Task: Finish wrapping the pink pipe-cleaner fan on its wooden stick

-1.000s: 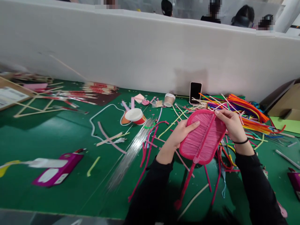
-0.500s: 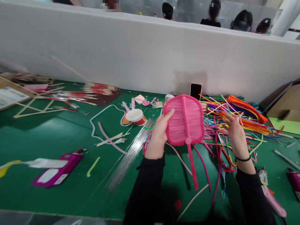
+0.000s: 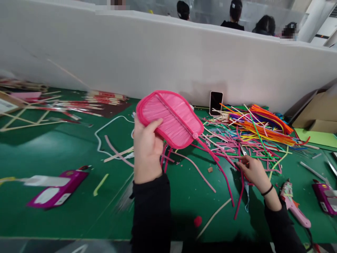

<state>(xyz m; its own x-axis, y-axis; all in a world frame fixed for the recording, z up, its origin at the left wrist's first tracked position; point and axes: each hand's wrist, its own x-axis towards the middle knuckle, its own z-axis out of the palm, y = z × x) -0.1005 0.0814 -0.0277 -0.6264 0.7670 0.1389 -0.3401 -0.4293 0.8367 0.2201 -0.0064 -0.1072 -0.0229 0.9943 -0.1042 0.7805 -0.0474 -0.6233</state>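
My left hand [image 3: 146, 147] is closed on the edge of a pink hand fan [image 3: 171, 117] with a darker pink rim and handle, held up above the green table [image 3: 65, 151] and tilted to the right. My right hand [image 3: 252, 170] is low on the table at the near edge of a heap of coloured pipe cleaners [image 3: 252, 133], its fingers curled among loose pink strands [image 3: 223, 172]. Whether it holds one is unclear.
A phone [image 3: 216, 103] leans on the white partition [image 3: 158, 52]. A pink glue gun [image 3: 292, 205] lies right of my right arm. Purple packets [image 3: 55, 191], wooden sticks [image 3: 39, 112], a white cord [image 3: 105, 128] and cardboard boxes [image 3: 316, 116] lie around. People sit beyond the partition.
My right hand let go of the fan and dropped to the pink strands on the table. My left hand lifted the fan, carried it left and turned it.
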